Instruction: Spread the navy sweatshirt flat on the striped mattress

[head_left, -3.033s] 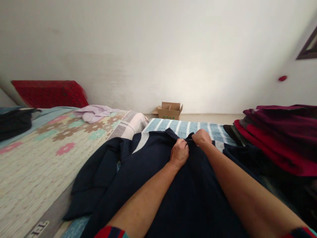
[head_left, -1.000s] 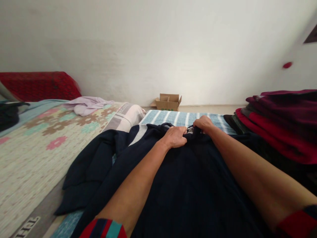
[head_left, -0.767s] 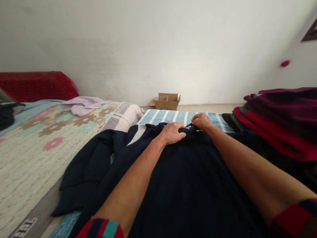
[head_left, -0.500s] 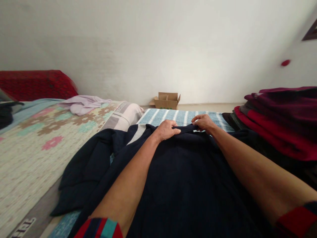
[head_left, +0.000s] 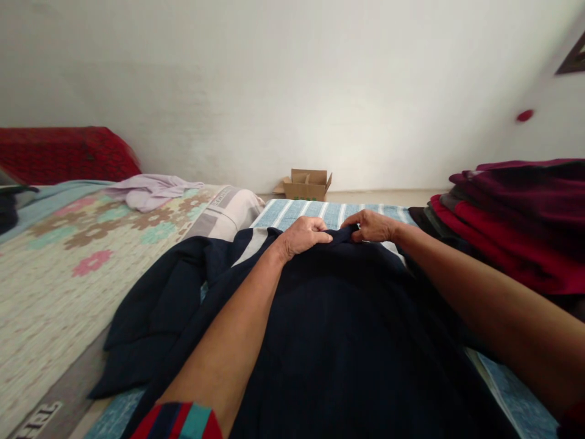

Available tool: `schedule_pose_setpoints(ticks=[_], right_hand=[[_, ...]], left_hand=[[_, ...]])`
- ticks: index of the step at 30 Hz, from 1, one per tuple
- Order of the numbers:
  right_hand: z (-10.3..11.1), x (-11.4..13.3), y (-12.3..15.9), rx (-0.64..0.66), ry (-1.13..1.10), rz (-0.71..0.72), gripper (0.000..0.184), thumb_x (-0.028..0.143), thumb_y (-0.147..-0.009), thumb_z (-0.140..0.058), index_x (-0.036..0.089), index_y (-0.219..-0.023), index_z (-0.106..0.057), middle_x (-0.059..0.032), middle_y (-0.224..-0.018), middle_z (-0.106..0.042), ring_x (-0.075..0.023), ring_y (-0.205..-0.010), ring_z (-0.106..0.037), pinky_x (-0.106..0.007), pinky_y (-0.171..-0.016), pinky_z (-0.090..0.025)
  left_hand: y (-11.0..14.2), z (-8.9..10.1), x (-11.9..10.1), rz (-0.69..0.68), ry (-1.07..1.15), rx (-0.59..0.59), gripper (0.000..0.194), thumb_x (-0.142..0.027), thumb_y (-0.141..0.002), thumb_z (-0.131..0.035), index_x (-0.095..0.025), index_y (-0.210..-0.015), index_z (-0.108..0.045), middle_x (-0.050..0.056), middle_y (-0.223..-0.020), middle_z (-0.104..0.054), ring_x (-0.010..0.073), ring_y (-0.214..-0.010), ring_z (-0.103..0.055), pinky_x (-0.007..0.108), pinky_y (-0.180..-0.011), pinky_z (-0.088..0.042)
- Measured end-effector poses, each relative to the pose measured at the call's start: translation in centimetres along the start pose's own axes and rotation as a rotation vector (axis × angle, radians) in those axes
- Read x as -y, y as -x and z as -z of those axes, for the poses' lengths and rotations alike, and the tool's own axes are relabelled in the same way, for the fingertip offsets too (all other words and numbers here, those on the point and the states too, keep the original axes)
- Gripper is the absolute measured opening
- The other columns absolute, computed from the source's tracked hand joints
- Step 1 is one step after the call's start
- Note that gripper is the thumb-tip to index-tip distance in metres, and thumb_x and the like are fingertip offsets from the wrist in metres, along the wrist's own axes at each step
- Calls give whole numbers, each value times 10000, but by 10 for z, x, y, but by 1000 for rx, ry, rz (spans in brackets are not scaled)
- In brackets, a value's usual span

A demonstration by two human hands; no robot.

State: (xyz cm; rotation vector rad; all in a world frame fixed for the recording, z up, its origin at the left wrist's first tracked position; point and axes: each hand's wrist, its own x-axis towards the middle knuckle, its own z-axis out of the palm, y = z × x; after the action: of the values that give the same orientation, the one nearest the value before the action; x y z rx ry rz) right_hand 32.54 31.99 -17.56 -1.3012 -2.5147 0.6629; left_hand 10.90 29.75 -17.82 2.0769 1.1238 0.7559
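Note:
A dark navy garment [head_left: 347, 329] with a white panel lies spread over a blue striped sheet [head_left: 315, 211] in front of me. My left hand [head_left: 302, 235] is closed on the garment's far edge, fingers curled over the cloth. My right hand [head_left: 371, 225] pinches the same edge just to the right, a short gap between the two hands. Both forearms stretch forward over the dark cloth. A loose sleeve or fold of the garment [head_left: 150, 323] trails off to the left.
A stack of folded red and maroon clothes [head_left: 516, 219] rises at the right. At left lies a floral mattress cover [head_left: 68, 262] with a lilac cloth [head_left: 150, 189] and a red pillow [head_left: 64, 152]. A small cardboard box [head_left: 305, 183] stands by the white wall.
My hands have slid along the garment's far edge, the right one pulling away to the right, so the edge lies flatter. The view has tilted slightly.

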Motion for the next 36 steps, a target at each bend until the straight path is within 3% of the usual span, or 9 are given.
schedule_pose_setpoints(ticks=[3,7,11,17,21,24,27,31,36], right_hand=[[-15,-1,6,-152,55,32,346,163,-709,-475,159,-992,-674,-25,-832,-681,-158,-717,-586,-227,-646,-417],[-33,1,10,-342,319,-17,397,208,-792,-444,140,-1154,-589,-118,-1011,-656,-226,-910,-575,-292,-780,-406],[-37,4,11,-352,438,2,383,215,-789,-467,136,-1146,-581,-135,-976,-647,-253,-942,-555,-326,-806,-399],[-24,2,13,-265,73,131,306,160,-722,-504,179,-986,-659,-42,-955,-667,-185,-869,-575,-264,-785,-414],[-19,3,13,-184,14,107,365,176,-706,-544,180,-1057,-645,-21,-916,-676,-155,-774,-579,-236,-712,-407],[-21,8,12,-124,84,82,239,197,-723,-527,176,-907,-679,-3,-739,-660,-136,-648,-551,-223,-606,-371],[-22,12,11,-176,269,1,176,207,-747,-494,175,-777,-665,-17,-659,-634,-144,-605,-535,-237,-559,-323],[-23,16,10,-237,551,-71,200,226,-779,-484,174,-876,-650,-96,-828,-669,-210,-741,-575,-273,-611,-314],[-27,15,13,-318,653,-54,215,232,-830,-446,160,-954,-606,-123,-901,-645,-229,-802,-547,-289,-626,-308]], left_hand=[[-1,-3,0,6,-21,-33,378,-512,-700,-554,-159,-567,-523,-39,-553,-442,102,-549,-397,228,-516,-290],[-2,-10,1,19,-74,46,493,-592,-735,-497,-170,-487,-437,-40,-502,-348,95,-513,-325,244,-482,-223],[-1,-13,6,71,-62,105,504,-591,-707,-542,-178,-459,-393,-46,-482,-303,87,-487,-280,249,-466,-178],[0,-12,10,92,39,86,480,-596,-725,-536,-167,-519,-478,-45,-507,-363,89,-491,-322,238,-476,-222],[-1,-12,9,98,42,55,478,-587,-716,-555,-162,-509,-483,-43,-497,-367,88,-486,-330,236,-470,-223],[-2,-13,10,113,63,39,483,-584,-708,-566,-163,-493,-463,-41,-486,-368,88,-478,-332,235,-457,-214],[-3,-14,11,135,86,28,486,-589,-706,-569,-164,-493,-472,-34,-486,-394,94,-482,-354,236,-458,-239],[-3,-17,11,169,116,-23,476,-591,-722,-550,-153,-537,-551,-10,-519,-469,118,-522,-415,244,-484,-295],[-2,-17,9,180,122,-14,470,-588,-714,-556,-147,-554,-582,-4,-522,-485,121,-532,-422,248,-499,-307]])
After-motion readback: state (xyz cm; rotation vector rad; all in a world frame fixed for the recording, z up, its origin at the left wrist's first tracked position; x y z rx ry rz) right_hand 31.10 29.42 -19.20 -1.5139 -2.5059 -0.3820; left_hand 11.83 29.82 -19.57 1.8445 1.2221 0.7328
